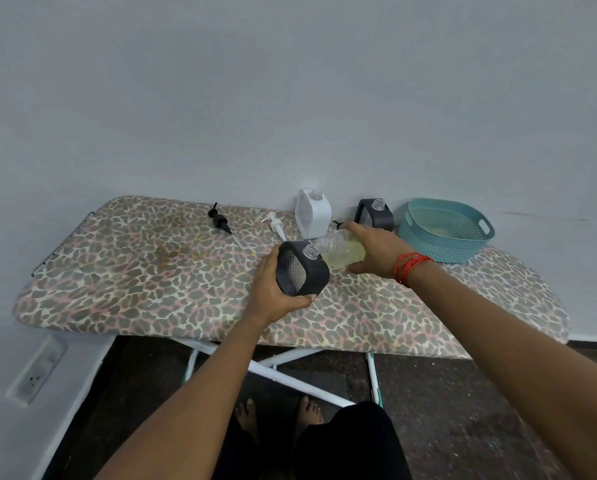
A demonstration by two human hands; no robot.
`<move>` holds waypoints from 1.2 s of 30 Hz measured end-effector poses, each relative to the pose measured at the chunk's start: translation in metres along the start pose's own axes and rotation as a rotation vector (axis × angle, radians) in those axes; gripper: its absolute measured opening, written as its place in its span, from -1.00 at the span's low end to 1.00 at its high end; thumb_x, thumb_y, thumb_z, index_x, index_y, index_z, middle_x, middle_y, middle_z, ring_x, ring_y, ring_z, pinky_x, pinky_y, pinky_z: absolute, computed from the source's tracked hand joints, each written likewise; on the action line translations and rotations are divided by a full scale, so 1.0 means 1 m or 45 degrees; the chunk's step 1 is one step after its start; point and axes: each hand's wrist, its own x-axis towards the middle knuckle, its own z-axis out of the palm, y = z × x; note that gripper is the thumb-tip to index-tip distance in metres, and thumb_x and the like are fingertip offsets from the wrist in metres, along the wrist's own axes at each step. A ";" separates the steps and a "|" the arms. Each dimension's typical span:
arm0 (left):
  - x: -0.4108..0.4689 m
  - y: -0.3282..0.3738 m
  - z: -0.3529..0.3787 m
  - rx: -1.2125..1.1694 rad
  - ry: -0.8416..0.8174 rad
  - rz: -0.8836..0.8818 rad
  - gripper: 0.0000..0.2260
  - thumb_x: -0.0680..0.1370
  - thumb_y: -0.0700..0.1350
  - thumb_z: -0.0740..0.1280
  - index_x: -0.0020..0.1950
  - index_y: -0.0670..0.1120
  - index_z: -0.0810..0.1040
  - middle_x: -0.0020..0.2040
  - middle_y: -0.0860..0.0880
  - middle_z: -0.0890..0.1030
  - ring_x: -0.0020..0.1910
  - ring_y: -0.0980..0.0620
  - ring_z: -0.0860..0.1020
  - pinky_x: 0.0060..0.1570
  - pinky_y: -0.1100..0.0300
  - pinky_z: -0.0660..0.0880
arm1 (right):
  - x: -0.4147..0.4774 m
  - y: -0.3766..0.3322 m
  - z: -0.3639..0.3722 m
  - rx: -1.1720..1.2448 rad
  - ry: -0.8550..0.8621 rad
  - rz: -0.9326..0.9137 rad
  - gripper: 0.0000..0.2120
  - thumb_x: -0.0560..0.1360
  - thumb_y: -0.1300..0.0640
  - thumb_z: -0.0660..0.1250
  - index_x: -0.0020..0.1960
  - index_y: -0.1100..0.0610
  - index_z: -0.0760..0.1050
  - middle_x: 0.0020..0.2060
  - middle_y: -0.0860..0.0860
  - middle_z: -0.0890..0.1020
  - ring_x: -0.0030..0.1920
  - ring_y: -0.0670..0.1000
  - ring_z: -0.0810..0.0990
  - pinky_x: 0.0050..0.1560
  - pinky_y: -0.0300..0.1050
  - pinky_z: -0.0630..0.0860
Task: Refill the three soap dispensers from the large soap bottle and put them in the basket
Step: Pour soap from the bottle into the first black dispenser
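My left hand (275, 293) grips a black soap dispenser (302, 269) standing on the leopard-print board, its pump off and its clear neck open. My right hand (376, 250) holds the clear soap bottle (342, 249) of pale yellow liquid, tipped sideways with its mouth at the dispenser's neck. A white dispenser (313, 213) and a second black dispenser (375, 213) stand open-necked by the wall. The teal basket (446, 230) sits at the right end of the board.
A black pump (221, 221) and a white pump (275, 225) lie loose on the ironing board (151, 271) left of the dispensers. The board's white legs cross over a dark floor. A wall socket (35, 374) is at lower left.
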 end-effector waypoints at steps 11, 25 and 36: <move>-0.003 0.005 -0.001 -0.033 -0.009 -0.038 0.19 0.16 0.30 0.61 0.64 -0.06 0.15 0.55 0.00 0.30 0.52 0.00 0.29 0.48 -0.11 0.34 | 0.005 -0.005 -0.003 -0.126 0.019 -0.025 -0.21 0.34 0.00 0.57 0.45 -0.03 0.25 0.31 0.04 0.51 0.22 0.15 0.56 0.10 0.09 0.57; -0.003 0.006 -0.001 -0.029 0.004 -0.021 0.14 0.21 0.17 0.69 0.63 -0.07 0.17 0.53 0.00 0.33 0.50 0.02 0.32 0.47 -0.08 0.36 | 0.012 -0.001 0.001 -0.234 0.134 -0.104 -0.28 0.31 0.06 0.54 0.41 -0.02 0.34 0.21 0.06 0.59 0.15 0.16 0.59 0.08 0.09 0.55; -0.004 0.008 -0.001 -0.015 0.012 -0.037 0.14 0.21 0.16 0.69 0.64 -0.06 0.15 0.55 0.00 0.30 0.51 0.02 0.30 0.48 -0.07 0.35 | 0.014 0.004 0.009 -0.288 0.223 -0.113 -0.33 0.34 0.05 0.52 0.38 -0.06 0.34 0.17 0.02 0.60 0.11 0.14 0.59 0.10 0.10 0.52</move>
